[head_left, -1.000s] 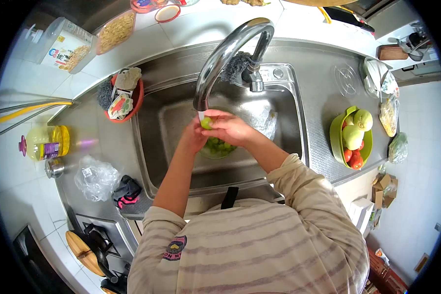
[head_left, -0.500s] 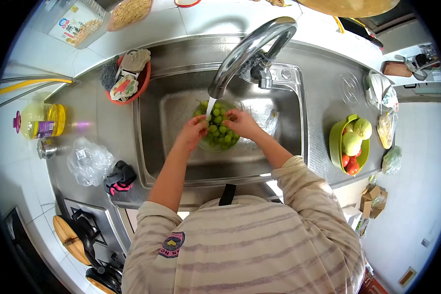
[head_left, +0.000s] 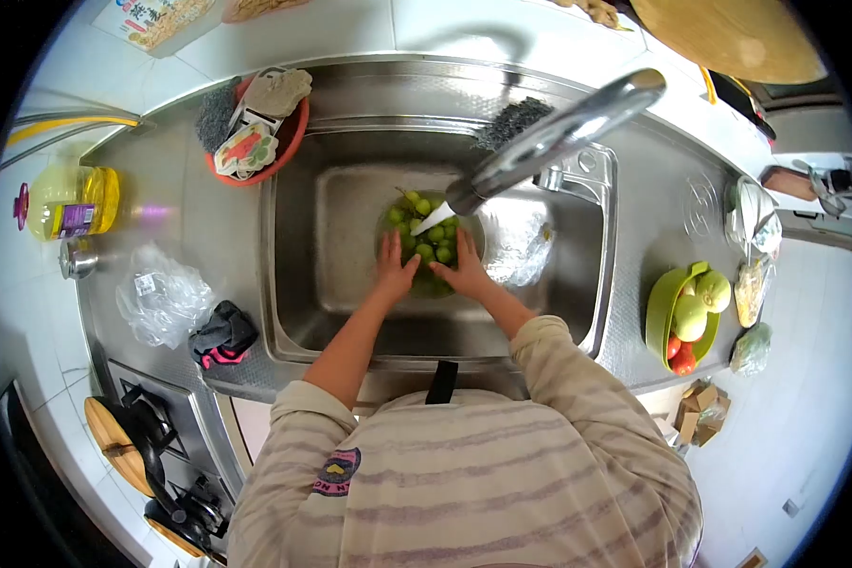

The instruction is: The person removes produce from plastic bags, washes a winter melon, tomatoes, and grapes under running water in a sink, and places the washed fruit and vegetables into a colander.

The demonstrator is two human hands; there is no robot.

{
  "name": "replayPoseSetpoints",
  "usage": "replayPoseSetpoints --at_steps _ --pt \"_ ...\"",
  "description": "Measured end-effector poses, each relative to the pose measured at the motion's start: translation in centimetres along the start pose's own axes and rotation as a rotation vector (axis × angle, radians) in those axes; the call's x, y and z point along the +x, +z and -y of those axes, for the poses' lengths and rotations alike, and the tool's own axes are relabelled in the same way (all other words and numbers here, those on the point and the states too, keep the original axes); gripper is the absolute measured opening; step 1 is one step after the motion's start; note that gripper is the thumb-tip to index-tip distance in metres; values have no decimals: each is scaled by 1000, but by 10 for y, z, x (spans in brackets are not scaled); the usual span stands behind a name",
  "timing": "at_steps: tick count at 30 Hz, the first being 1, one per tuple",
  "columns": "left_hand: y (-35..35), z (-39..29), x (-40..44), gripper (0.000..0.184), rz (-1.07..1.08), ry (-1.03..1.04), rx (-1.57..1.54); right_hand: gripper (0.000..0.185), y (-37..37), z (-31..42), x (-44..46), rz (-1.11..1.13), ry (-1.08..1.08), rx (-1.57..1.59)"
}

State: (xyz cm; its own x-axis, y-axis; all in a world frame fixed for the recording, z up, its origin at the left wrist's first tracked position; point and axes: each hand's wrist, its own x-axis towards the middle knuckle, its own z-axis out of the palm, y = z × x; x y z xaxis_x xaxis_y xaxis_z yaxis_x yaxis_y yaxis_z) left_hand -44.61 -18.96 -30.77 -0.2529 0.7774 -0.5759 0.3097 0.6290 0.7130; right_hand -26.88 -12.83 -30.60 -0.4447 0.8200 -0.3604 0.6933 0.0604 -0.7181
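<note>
1. Grapes: Green grapes (head_left: 426, 253) are lying in a clear bowl (head_left: 434, 290), between the two hands.
2. Hands: The left hand (head_left: 392, 270) and the right hand (head_left: 467, 270) are standing apart from each other, flanking the bowl with fingers extended. Whether they are gripping its wall or only resting against it, the view is not showing; I cannot tell.
3. Water: A stream (head_left: 432, 219) is running from the faucet (head_left: 554, 142), ahead and to the right of the hands, and is falling among the grapes.
4. Step in hand: By judgement, the hands are rinsing the grapes.
5. Next move: Any further handling is calling for light fingers around the grapes, or even support on both sides if the bowl is being shifted.
6. Sink: The sink (head_left: 346, 232) is surrounding the bowl; a clear plastic bag (head_left: 528, 251) is lying in it, just right of the right hand.
7. Worktop: On the worktop (head_left: 175, 156), a red basin (head_left: 293, 142) is sitting ahead and left of the hands; a green basket (head_left: 661, 303) of produce is standing well to their right.
</note>
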Motion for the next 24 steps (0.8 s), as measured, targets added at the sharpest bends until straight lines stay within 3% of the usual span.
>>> replayPoseSetpoints --at_steps 1,4,6,7,10,11,13,14,16,21,22,24 --pt "2 1 4 71 -41 141 308 100 2 0 4 4 -49 -32" --pt "-7 -10 20 74 -10 100 359 101 11 -12 35 46 27 67" --pt "-15 -21 25 75 -18 98 269 81 20 -26 54 40 46 -61" --pt "-15 -19 28 77 -14 111 190 77 9 -21 57 138 34 41" --pt "-4 -10 30 88 -62 211 -39 71 -13 16 48 134 255 757" --pt "2 -8 27 88 -63 201 -48 71 -15 14 47 151 208 650" --pt "9 -15 20 101 -8 -23 -124 71 -1 -6 47 95 -15 417" --pt "9 -20 21 101 -10 -25 -133 71 5 -14 47 100 -15 409" --pt "12 -23 20 108 -11 -98 -379 72 10 -2 38 -81 -149 48" --pt "20 -10 35 108 -30 67 -378 67 -4 9 30 -36 -109 98" --pt "17 -11 34 108 -25 85 -299 66 -13 14 39 52 163 544" --pt "20 -18 27 104 -63 21 -211 65 -26 26 47 142 440 988"
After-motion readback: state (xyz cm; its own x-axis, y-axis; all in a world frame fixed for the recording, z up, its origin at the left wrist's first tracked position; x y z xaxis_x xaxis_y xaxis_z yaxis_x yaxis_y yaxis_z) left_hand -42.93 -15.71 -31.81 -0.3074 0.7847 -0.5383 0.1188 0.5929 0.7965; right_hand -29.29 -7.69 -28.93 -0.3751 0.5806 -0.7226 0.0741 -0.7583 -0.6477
